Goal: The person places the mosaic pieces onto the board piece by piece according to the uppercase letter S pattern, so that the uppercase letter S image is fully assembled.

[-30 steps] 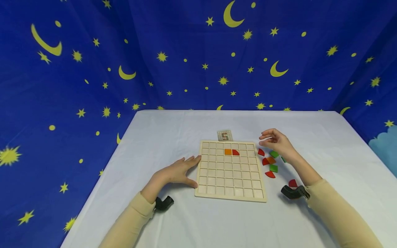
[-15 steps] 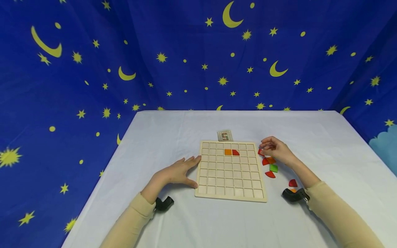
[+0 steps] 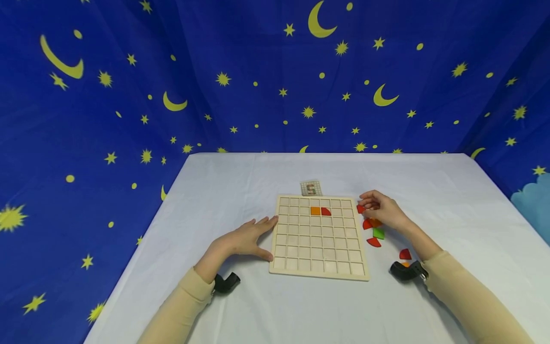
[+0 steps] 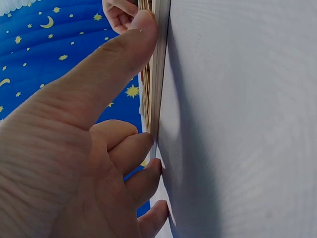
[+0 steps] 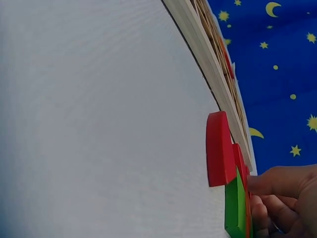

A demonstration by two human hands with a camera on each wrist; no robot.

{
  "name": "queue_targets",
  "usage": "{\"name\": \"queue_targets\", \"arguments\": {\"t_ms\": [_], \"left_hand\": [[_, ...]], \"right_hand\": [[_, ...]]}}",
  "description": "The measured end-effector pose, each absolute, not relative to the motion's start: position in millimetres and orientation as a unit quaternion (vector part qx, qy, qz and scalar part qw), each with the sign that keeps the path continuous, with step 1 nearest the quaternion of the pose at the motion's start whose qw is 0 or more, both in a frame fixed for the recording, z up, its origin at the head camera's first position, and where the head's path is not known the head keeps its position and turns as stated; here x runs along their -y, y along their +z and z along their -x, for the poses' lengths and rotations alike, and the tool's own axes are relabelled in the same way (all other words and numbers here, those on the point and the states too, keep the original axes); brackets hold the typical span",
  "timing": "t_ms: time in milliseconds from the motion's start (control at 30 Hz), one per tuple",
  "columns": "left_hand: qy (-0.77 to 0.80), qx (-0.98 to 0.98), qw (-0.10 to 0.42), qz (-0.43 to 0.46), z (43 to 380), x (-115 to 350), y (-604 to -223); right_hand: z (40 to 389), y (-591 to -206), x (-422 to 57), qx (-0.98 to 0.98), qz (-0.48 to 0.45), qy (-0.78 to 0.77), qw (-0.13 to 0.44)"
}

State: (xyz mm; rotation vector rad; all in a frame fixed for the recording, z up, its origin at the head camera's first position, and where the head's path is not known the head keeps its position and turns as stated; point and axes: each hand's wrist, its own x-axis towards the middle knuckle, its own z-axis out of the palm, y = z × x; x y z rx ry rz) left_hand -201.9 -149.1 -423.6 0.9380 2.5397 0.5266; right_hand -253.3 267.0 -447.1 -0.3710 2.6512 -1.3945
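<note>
A wooden grid board (image 3: pixel 318 275) lies on the table, with an orange square tile (image 3: pixel 315 211) and a red quarter-circle tile (image 3: pixel 326 211) side by side in its cells. Against its left edge rests my left hand (image 3: pixel 246 239), fingers spread and thumb (image 4: pixel 121 54) touching the frame. Just off the upper right edge, my right hand (image 3: pixel 384 210) curls its thumb and fingers at another red quarter-circle tile (image 3: pixel 360 209), seemingly pinching it; the fingertips partly hide the contact. Below that hand lie more red tiles (image 3: pixel 374 242) and a green tile (image 3: pixel 378 233).
A small pattern card (image 3: pixel 311 188) with an S-like figure lies behind the board. Nearer the right sleeve are a red quarter-circle (image 3: pixel 405 254) and a partly hidden orange piece (image 3: pixel 405 264). A blue curtain (image 3: pixel 258 71) with stars and moons stands behind the white table (image 3: pixel 258 306).
My right hand has come down from above the loose tiles to the red quarter-circle beside the board, which has shifted slightly. The left hand stays against the board.
</note>
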Motion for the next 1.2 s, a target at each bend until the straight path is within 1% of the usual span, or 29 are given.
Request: {"name": "queue_targets", "arguments": {"t_ms": [267,1200], "left_hand": [[0.182,-0.904,0.19,-0.338,202.7,149.3,-422.6],[0.196,-0.902,0.189,-0.336,200.4,149.5,-420.8]], "right_hand": [[257.5,-448.5,-266.7,-0.885,0.116,-0.448,0.042],[259.0,-448.2,-265.1,-0.901,0.115,-0.416,0.052]]}}
